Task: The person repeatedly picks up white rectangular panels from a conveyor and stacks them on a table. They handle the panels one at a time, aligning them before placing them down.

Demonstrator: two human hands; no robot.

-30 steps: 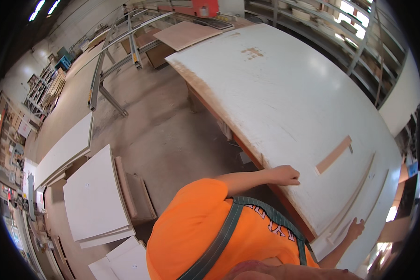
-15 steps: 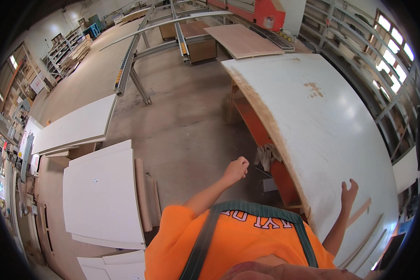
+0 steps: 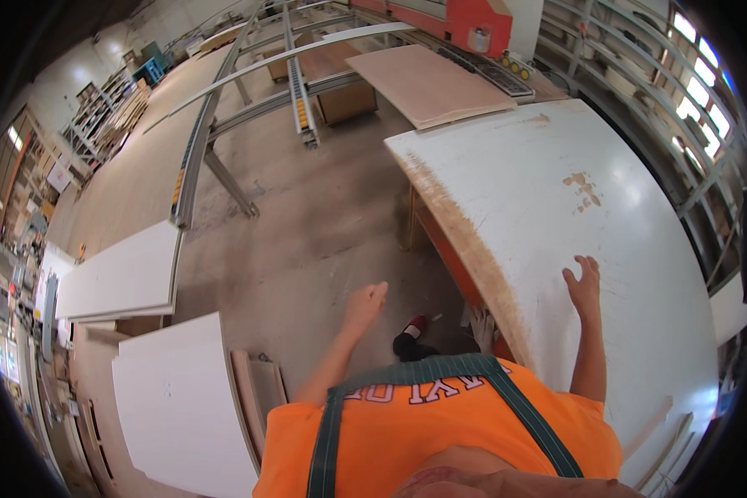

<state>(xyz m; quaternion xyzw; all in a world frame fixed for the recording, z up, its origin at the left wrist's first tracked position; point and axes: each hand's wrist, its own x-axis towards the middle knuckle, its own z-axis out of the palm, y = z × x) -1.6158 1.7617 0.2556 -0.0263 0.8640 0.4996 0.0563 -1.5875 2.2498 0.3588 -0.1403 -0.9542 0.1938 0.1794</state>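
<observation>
My left hand (image 3: pixel 367 307) hangs over the floor to the left of the table, its fingers curled in a loose fist with nothing seen in them. Over the large white table (image 3: pixel 523 224), my right hand (image 3: pixel 584 286) is open, fingers apart and slightly bent, holding nothing. Whether it touches the surface I cannot tell. Worn brown edging runs along the table's left side, and a bare patch marks its top. Below that edge, a greyish glove-like thing (image 3: pixel 481 328) shows partly beside the orange shelf side.
White panels (image 3: pixel 178 398) lie stacked at the lower left, with another white panel (image 3: pixel 120 270) behind them. Metal roller rails (image 3: pixel 199 158) stand ahead. Brown boards (image 3: pixel 427 83) adjoin the table's far end. Wood strips (image 3: pixel 664 456) lie at its near right. A metal rack (image 3: pixel 631 91) lines the right.
My right hand has moved forward and left over the table. The left hand has shifted left. The view has shifted, and a foot in a dark red shoe now shows below.
</observation>
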